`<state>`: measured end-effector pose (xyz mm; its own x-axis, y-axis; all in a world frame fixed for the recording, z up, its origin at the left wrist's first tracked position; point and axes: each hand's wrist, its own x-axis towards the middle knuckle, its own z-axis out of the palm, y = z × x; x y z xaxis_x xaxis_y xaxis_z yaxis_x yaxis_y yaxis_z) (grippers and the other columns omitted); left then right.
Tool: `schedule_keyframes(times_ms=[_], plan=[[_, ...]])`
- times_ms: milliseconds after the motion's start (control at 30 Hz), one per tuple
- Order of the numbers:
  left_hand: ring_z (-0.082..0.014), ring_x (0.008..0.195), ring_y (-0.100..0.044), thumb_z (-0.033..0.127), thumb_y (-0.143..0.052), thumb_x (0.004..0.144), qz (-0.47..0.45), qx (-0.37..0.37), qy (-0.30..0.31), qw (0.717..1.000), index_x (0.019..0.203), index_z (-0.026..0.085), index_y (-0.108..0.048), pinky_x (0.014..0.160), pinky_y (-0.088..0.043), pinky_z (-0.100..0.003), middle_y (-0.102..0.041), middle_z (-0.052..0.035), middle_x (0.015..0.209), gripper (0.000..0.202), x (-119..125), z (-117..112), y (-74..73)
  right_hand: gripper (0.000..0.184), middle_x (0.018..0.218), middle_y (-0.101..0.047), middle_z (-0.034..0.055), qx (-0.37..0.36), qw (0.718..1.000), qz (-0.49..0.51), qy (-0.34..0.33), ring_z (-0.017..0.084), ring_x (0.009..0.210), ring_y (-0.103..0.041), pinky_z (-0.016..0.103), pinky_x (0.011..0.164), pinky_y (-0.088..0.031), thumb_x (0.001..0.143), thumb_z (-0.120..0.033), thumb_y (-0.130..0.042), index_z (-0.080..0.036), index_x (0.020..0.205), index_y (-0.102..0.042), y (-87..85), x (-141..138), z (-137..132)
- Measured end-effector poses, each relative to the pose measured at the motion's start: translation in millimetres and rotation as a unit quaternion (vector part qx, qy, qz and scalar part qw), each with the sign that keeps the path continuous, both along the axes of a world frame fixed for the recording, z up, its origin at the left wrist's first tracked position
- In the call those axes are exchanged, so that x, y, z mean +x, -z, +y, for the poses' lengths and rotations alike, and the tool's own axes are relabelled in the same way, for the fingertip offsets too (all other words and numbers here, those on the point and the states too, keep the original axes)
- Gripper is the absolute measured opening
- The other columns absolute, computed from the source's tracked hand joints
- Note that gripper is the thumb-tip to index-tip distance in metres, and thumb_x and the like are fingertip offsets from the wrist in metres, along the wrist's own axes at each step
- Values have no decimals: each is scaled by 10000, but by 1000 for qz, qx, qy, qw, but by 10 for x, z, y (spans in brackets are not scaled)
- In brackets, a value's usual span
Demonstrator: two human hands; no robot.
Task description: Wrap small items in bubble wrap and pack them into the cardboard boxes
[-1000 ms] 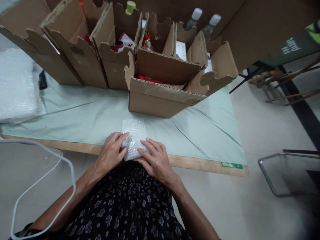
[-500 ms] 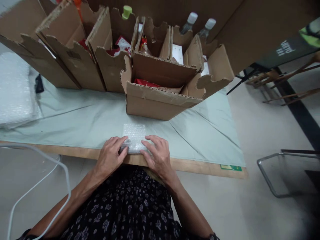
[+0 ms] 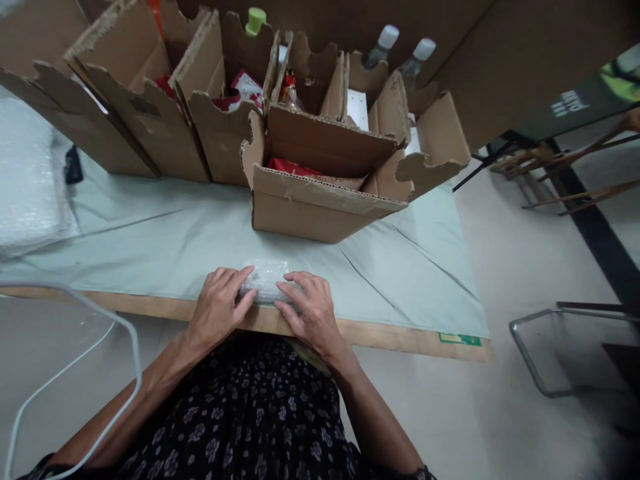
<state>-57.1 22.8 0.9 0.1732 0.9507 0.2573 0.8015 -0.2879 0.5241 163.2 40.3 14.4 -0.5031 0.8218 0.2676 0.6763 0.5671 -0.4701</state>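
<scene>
A small bundle of bubble wrap [image 3: 265, 280] lies at the near edge of the table, on the pale green cloth. My left hand [image 3: 217, 299] grips its left end between thumb and fingers. At the other end, my right hand [image 3: 311, 305] holds it in the same way. Whatever may be inside the layers does not show. Just beyond the bundle stands a cardboard box [image 3: 300, 212] with a red packet [image 3: 293, 167] in it.
Behind runs a row of open cardboard boxes [image 3: 143, 130] holding packets and bottles [image 3: 385, 43]. Stacked bubble wrap sheets [image 3: 30, 180] lie at left, beside a small black object [image 3: 73, 165]. A pale cable [image 3: 135, 353] loops at lower left. A metal-framed chair [image 3: 525, 353] stands at right.
The flat piece of bubble wrap sticking out beyond my hands has become shorter, and the bundle looks more rolled up. Both hands keep their hold at its ends.
</scene>
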Motion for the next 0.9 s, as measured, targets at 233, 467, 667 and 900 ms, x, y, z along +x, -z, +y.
schedule_keyframes(times_ms=[233, 467, 667, 900], plan=[[-258, 1042, -679, 409, -610, 932, -215, -91, -137, 963, 1338, 141, -590, 933, -571, -459, -703, -150, 1191, 487, -45, -151, -88, 191, 1088, -769, 79, -15, 998, 60, 34, 257, 1105, -642, 435, 968, -455, 974, -226, -627, -212, 1147, -706, 93, -167, 172], [-248, 1082, -725, 426, -632, 892, -459, -278, -79, 840, 1189, 180, -658, 987, -573, -420, -761, -104, 1165, 386, 266, -188, -181, 143, 1060, -744, 57, -201, 944, 255, 66, 204, 1032, -681, 356, 938, -536, 950, -310, -639, -224, 1037, -713, -55, -159, 25], [-190, 839, -706, 201, -640, 833, -312, -127, 11, 941, 935, 213, -688, 765, -575, -306, -740, -36, 901, 114, 407, -38, -283, 742, 1433, -577, 136, -186, 956, 228, -2, 225, 1139, -658, 366, 950, -548, 845, -476, -772, -243, 1478, -461, -423, 246, 133], [-156, 739, -673, 68, -580, 823, -259, -23, 118, 958, 932, 234, -636, 667, -553, -267, -693, -7, 819, 207, 597, 243, -412, 244, 1008, -756, 11, -151, 980, 99, -84, 190, 926, -690, 350, 883, -525, 871, -224, -756, -235, 1103, -680, -926, 511, 374]])
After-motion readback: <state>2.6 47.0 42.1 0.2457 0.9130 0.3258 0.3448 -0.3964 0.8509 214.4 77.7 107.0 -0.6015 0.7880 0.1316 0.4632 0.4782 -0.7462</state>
